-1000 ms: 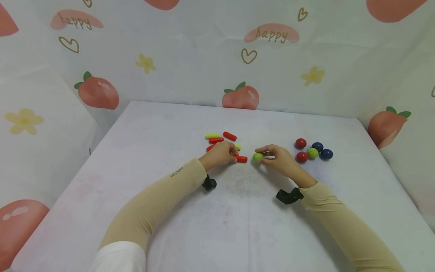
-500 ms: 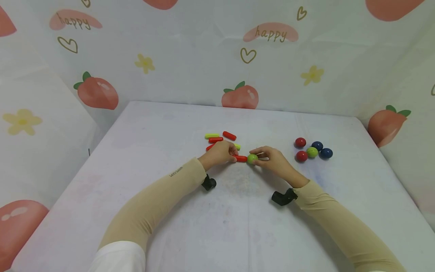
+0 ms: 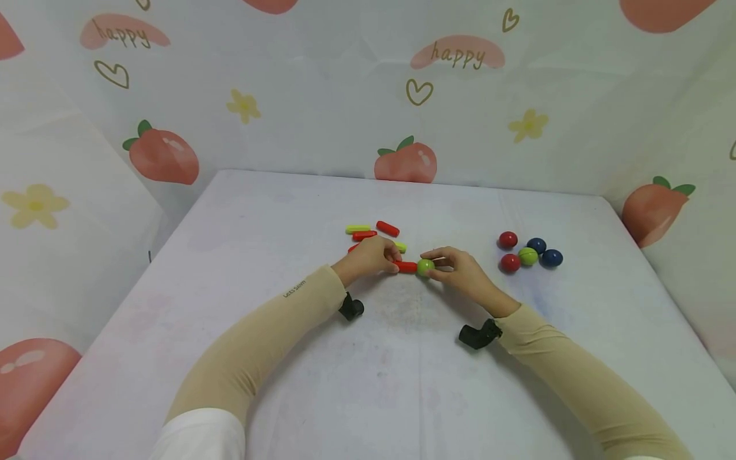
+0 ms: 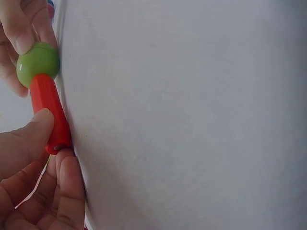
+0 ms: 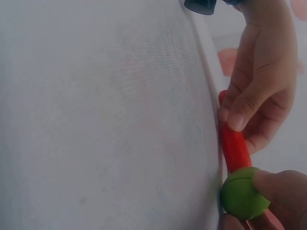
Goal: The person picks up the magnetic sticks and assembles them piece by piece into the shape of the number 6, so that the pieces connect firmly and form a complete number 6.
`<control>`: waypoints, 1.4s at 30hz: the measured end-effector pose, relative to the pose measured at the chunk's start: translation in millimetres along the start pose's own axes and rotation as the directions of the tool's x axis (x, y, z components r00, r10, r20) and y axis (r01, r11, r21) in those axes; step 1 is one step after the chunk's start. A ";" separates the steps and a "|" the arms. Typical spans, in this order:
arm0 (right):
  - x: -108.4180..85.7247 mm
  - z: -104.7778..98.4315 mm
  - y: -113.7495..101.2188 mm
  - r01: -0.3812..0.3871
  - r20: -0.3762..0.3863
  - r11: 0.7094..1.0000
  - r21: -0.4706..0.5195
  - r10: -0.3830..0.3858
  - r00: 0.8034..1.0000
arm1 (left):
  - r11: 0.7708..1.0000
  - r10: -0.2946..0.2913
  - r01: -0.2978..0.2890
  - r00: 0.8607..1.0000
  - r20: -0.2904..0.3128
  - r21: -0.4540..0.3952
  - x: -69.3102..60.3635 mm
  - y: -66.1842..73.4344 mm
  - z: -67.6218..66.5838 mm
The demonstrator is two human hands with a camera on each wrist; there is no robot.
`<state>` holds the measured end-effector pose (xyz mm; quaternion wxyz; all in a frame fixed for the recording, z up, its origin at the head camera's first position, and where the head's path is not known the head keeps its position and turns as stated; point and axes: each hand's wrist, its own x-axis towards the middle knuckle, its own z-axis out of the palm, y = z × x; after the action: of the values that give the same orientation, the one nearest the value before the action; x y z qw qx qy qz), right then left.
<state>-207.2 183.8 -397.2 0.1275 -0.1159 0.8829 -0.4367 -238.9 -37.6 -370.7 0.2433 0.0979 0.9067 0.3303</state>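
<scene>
Covering the left end of a red rod (image 3: 407,267) in the head view, the left hand (image 3: 368,259) has its grip narrowed to a pinch between thumb and fingers on it. The right hand (image 3: 467,275) pinches a green ball (image 3: 425,268), masking part of its right side; in the right wrist view that hand is cut off at the edge. Rod and ball touch end-on near the middle of the bench (image 3: 379,377); whether the rod enters the ball cannot be told. The rod is straight, glossy and ridged lengthwise, with a small greyish spot at its left end; the ball is smooth and shiny with a thin seam. Far of the left hand lie other rods (image 3: 388,228), red and yellow-green, two partly hidden by it. To the right sit two red balls (image 3: 508,240), two blue balls (image 3: 552,258) and another green one (image 3: 528,257), which overlaps a blue one
</scene>
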 end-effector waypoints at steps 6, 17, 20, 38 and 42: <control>0.9 -0.5 -1.0 -0.009 0.012 1.000 -0.002 0.009 1.000 | 1.000 -0.003 0.003 1.000 -0.003 0.015 0.6 0.5 0.3; 0.9 -1.8 -3.5 -0.019 0.027 1.000 -0.021 0.019 0.999 | 1.000 -0.002 0.002 1.000 0.005 -0.007 -0.2 1.2 -0.1; 0.8 -1.9 -3.9 -0.022 0.027 1.000 -0.022 0.023 0.999 | 1.000 -0.003 0.003 1.000 0.007 -0.011 0.2 1.0 0.0; 3.9 -3.6 -8.1 0.047 0.075 0.998 -0.047 -0.043 0.996 | 1.000 -0.002 0.002 1.000 0.005 -0.019 0.4 0.0 -1.2; 1.8 -7.4 -10.7 0.046 0.091 0.998 -0.039 -0.043 0.995 | 1.000 0.005 -0.005 1.000 0.009 -0.023 0.6 -0.1 -1.6</control>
<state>-210.3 182.5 -384.5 0.1553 -0.1578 0.8822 -0.4155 -240.2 -38.3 -370.0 0.2475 0.0986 0.9016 0.3409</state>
